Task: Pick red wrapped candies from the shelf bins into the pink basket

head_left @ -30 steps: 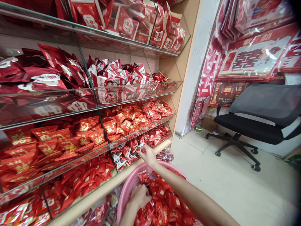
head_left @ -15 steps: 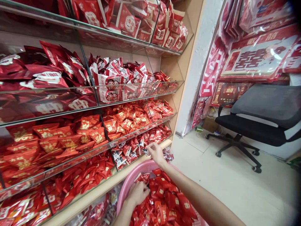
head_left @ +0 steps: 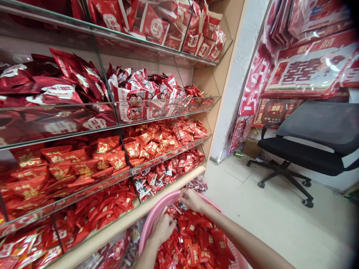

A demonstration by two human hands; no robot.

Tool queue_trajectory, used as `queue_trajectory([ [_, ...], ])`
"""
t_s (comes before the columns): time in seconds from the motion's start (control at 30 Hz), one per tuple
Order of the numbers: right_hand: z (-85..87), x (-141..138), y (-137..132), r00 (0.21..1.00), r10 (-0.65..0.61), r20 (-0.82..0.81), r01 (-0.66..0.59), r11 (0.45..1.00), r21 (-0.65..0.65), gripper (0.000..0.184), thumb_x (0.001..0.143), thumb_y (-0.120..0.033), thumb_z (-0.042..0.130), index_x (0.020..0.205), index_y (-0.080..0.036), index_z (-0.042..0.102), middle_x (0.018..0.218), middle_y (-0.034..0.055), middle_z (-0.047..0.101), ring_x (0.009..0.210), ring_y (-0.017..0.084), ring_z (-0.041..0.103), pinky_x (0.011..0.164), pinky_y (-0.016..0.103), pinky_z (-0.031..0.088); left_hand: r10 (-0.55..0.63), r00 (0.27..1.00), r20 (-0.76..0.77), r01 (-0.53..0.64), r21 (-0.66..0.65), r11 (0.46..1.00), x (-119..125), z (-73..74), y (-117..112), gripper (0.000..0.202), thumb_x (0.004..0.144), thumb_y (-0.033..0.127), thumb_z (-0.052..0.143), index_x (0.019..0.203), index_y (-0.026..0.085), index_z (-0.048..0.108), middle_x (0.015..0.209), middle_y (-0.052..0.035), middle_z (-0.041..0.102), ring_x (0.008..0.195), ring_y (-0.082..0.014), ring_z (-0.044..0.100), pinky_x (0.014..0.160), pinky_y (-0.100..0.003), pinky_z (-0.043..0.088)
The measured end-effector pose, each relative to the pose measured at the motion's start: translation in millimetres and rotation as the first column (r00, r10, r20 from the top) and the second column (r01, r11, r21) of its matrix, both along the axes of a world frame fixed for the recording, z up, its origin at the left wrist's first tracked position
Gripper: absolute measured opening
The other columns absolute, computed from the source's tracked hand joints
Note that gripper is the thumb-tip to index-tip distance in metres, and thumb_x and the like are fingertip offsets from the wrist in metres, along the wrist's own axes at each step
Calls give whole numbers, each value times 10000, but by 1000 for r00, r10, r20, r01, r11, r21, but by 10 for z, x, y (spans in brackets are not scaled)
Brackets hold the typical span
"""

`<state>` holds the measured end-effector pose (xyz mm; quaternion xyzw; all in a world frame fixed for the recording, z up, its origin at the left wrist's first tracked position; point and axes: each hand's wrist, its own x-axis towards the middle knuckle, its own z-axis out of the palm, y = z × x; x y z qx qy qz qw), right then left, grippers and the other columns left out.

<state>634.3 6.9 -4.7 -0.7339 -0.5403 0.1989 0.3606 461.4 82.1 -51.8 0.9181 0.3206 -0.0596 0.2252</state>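
Observation:
A pink plastic basket [head_left: 147, 216] stands below me, heaped with small red packets [head_left: 206, 239] that carry gold print. My right hand [head_left: 192, 200] is just inside the basket's far rim, fingers pinched on a small packet [head_left: 183, 205] with whitish and dark print, mostly covered by the fingertips. Over the left side of the heap, my left hand [head_left: 164, 228] has its fingers curled down among the packets; what they grip, if anything, is hidden. Near both hands, several red packets with white strips [head_left: 171, 211] lie at the back of the basket.
Glass-fronted shelves [head_left: 168, 153] full of red packets rise on the left, with a wooden ledge [head_left: 112, 231] along the bottom. Bagged goods [head_left: 198, 184] sit beneath the ledge. A black office chair [head_left: 303, 149] stands right, before hanging red-and-white packages [head_left: 305, 71].
My right hand has come down and back from the bottom shelf compartment into the far side of the basket. My left hand has hardly moved.

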Motion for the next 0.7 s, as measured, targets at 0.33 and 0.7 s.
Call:
queue_trajectory([
  [0.33,-21,-50,94,999,48,7,-47,991,-123,94,687,-119,550,605,-156,522,529,-46,517,463,68,433,452,170,297,-11,1000,11,11,38,999,-1,-24,-2,367,856,388,344,705,181,606,719,-11,608,666,-121,508,585,-244,284],
  [0.7,-55,-118,70,995,52,-85,-72,966,-247,255,637,-77,503,415,-171,420,359,-59,374,354,78,395,396,202,277,-27,999,-18,27,25,999,-8,29,-19,157,726,248,481,695,179,619,703,8,606,672,-122,504,581,-237,297],
])
